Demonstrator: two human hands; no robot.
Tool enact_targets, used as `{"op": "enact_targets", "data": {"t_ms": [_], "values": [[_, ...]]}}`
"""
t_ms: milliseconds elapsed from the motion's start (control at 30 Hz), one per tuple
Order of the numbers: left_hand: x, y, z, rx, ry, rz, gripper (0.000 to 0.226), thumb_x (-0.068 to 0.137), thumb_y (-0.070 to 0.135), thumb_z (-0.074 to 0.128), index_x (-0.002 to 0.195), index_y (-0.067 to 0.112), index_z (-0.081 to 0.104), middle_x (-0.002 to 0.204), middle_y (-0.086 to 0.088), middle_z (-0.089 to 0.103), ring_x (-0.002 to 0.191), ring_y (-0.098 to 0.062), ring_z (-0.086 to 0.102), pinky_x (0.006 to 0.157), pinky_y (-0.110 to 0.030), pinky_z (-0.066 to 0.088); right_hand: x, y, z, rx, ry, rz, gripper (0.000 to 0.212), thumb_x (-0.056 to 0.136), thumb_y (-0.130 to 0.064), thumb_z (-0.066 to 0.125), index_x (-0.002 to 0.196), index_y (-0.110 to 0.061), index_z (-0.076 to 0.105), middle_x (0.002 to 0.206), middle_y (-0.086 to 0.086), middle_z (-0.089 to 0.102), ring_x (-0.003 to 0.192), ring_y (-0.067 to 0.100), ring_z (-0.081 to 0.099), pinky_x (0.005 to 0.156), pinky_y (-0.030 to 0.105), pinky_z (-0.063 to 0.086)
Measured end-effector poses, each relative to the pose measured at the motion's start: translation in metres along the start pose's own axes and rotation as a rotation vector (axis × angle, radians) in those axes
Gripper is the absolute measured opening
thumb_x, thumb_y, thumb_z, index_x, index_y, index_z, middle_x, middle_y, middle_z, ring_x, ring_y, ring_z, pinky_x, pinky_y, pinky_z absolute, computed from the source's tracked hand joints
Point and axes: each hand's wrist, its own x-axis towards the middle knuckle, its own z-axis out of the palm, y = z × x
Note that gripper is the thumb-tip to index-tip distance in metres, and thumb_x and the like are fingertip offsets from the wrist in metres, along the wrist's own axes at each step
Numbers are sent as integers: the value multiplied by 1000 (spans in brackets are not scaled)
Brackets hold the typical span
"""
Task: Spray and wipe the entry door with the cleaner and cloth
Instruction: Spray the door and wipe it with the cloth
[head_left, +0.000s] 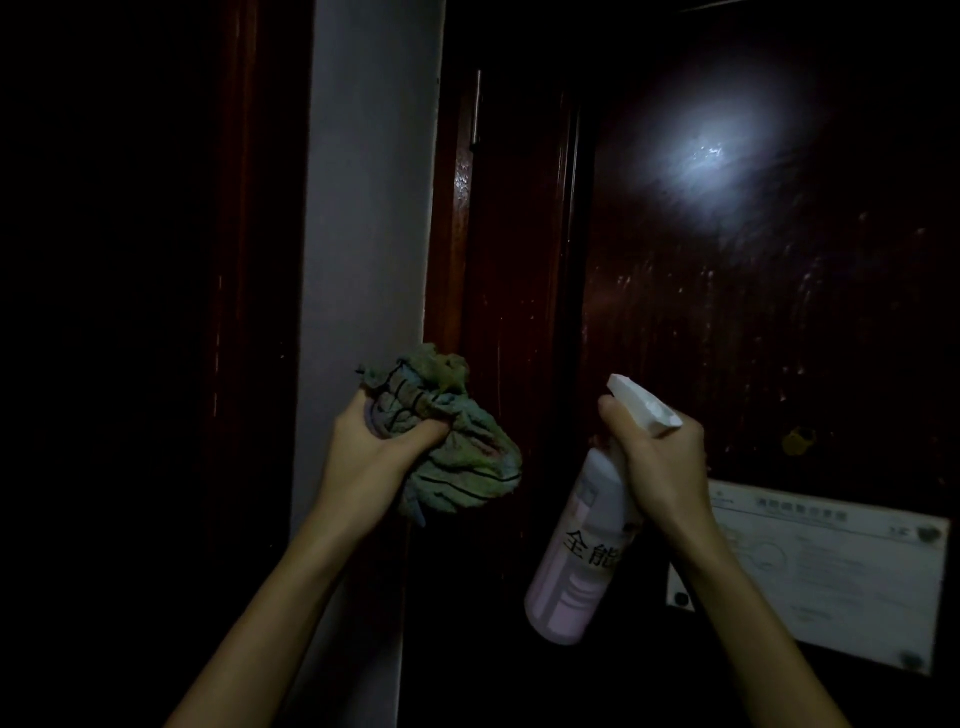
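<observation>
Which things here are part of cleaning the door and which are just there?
For the job: cloth, gripped by the left hand; spray bottle, gripped by the right hand; door.
Just there: notice sheet on the door; pale wall strip beside it.

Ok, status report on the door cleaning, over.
Left hand grips bunched cloth. Right hand holds spray bottle, raised at door. Streaks on panel; posted notice low right, nothing blocking.

A person's left forearm (291, 587) and right forearm (737, 597), both bare and slender in the dim light, with a bare left hand (374, 441) and right hand (660, 457).
</observation>
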Motion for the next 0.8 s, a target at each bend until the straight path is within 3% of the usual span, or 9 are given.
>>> {"op": "enact_targets", "data": {"t_ms": [67,133,233,300,367,467,533,667,800], "values": [[-1,0,-1,1,0,-1,31,82,-5,74,106,14,66,95,3,75,80,-2,73,65,-13,54,1,2,-1,-11,-5,7,5,90,-19,66,87,-17,69,85,13,71,70,3,68,64,24,54],[0,-1,-1,3,6,-6,32,82,-5,74,105,15,65,96,2,75,79,-1,73,65,-12,53,1,1,-1,-30,-8,2,7,91,-19,66,91,-23,71,83,12,72,70,8,69,62,24,54],[0,-2,-2,-3,11,-14,33,82,-6,73,107,13,64,97,1,75,79,0,73,64,-12,53,0,-2,0,-53,-13,-26,23,92,-15,64,98,7,63,92,8,66,89,16,62,63,33,55],[0,-2,-2,-10,11,-18,33,82,-6,73,107,13,64,97,1,75,79,-1,73,64,-13,54,-1,-2,-1,-43,-10,-33,27,91,-14,64,100,12,61,94,6,65,93,10,57,71,35,51],[-1,-3,-1,-12,7,-21,33,82,-6,73,109,11,65,97,0,75,80,-2,74,65,-13,54,-1,-2,-2,-22,7,-11,23,91,-14,65,98,7,65,94,4,66,92,4,61,71,33,52],[-2,-3,-1,-19,0,-32,36,82,-5,74,114,6,64,100,-3,76,83,-5,74,67,-14,55,-1,-1,-4,-44,-10,11,7,90,-20,67,87,-15,71,82,12,72,73,14,70,67,33,57],[-2,-3,-1,-17,-5,-34,36,82,-5,73,115,6,63,102,-3,76,83,-5,74,67,-14,55,-1,-1,-4,-50,-26,2,15,90,-18,66,90,-3,68,82,15,71,74,22,69,64,33,55],[-2,-5,-1,-11,-3,-34,34,82,-6,73,110,11,64,99,0,75,80,-2,74,65,-13,54,-1,1,-2,-45,-38,-32,28,91,-11,64,100,16,60,94,9,66,90,20,58,68,37,49],[-3,-6,-3,-19,5,-42,35,82,-6,73,113,8,65,101,-2,76,82,-4,74,67,-14,54,-2,7,-2,-37,-75,41,9,90,-15,67,85,-9,70,78,13,72,71,20,69,65,34,54]]}}
